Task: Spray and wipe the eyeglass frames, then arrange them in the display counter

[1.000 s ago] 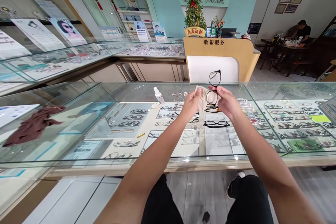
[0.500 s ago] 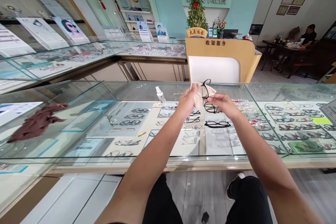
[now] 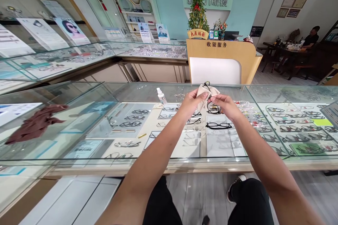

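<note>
My left hand point(image 3: 194, 101) is closed on a cream cleaning cloth point(image 3: 201, 93), its thumb pressing the cloth against a pair of dark-framed eyeglasses point(image 3: 207, 84). From the other side, the fingers of my right hand point(image 3: 225, 104) pinch the same eyeglasses. Cloth and fingers hide most of the frame. Below the hands, black eyeglasses point(image 3: 218, 126) rest on the glass counter. A white spray bottle point(image 3: 161, 96) stands upright on the counter, left of my left hand.
The glass display counter point(image 3: 169, 160) holds rows of eyeglasses. A crumpled brown cloth point(image 3: 35, 123) lies on its left part. Beyond stands a wooden cashier desk point(image 3: 221, 49) with a plant point(image 3: 197, 15). A person point(image 3: 311, 37) sits at a table far right.
My left hand has moved right and slightly down with the cloth, closer to my right hand. The cloth now covers more of the eyeglasses, which have turned in my hands.
</note>
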Demonstrator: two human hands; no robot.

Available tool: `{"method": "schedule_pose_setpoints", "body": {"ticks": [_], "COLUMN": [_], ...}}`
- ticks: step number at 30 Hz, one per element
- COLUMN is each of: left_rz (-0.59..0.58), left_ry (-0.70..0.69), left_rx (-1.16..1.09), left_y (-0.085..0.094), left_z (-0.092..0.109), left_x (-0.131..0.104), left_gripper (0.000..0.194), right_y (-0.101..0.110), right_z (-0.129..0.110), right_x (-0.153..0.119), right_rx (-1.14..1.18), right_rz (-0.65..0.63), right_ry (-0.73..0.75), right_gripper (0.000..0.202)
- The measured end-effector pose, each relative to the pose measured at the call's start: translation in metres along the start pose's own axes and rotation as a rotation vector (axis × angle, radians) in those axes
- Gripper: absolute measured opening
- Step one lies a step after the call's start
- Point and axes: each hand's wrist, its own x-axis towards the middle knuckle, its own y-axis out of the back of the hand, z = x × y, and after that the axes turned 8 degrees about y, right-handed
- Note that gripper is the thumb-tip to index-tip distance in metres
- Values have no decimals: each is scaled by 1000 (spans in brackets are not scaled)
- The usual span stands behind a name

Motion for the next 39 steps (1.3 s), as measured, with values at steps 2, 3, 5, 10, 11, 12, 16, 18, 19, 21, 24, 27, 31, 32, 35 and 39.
{"method": "schedule_pose_setpoints", "body": {"ticks": [2, 3, 5, 10, 11, 12, 16, 18, 19, 21, 24, 27, 31, 32, 35, 39], "left_rz": [-19, -27, -37, 4, 22, 38, 98, 106, 93, 24, -109, -99, -24, -8, 75, 153], "left_ry": [-36, -48, -54, -120, -139, -152, -187, -193, -188, -160, -112, -108, -116, -127, -194, -241], "left_rx": [7, 13, 36, 136, 146, 151, 169, 185, 192, 202, 191, 170, 161, 159, 178, 217], "left_y": [-1, -1, -1, -3, -3, -4, -6, -3, -1, 2, 4, 0, -6, -7, -6, -2], "left_z": [0, 1, 2, 3, 3, 3, 4, 5, 6, 8, 9, 9, 7, 7, 6, 3], "left_x": [0, 0, -1, -4, -5, -6, -7, -7, -6, -5, -5, -7, -9, -10, -11, -9], "left_gripper": [67, 67, 68, 59, 58, 58, 64, 66, 67, 68, 67, 70, 64, 63, 59, 60], "right_y": [-1, -2, -3, -4, -4, -4, -4, -3, -2, 0, 1, -1, -5, -6, -9, -7], "right_z": [0, -1, -2, -6, -5, -5, -2, -1, -1, -1, -3, -3, -1, 0, 2, 1], "right_x": [0, 0, -1, -2, -2, -2, -1, -1, -1, 0, 1, 1, 0, -1, -1, -1], "right_rx": [21, 28, 36, 21, 19, 20, 41, 44, 45, 51, 77, 127, 142, 130, 115, 121], "right_rz": [10, 13, 14, -27, -46, -63, -98, -97, -87, -55, -6, 6, -58, -81, -124, -78], "right_ry": [-10, -19, -43, -94, -91, -88, -96, -99, -93, -75, -75, -93, -93, -92, -93, -104], "right_gripper": [46, 46, 44, 43, 44, 45, 48, 49, 49, 50, 53, 55, 54, 54, 55, 57]}}
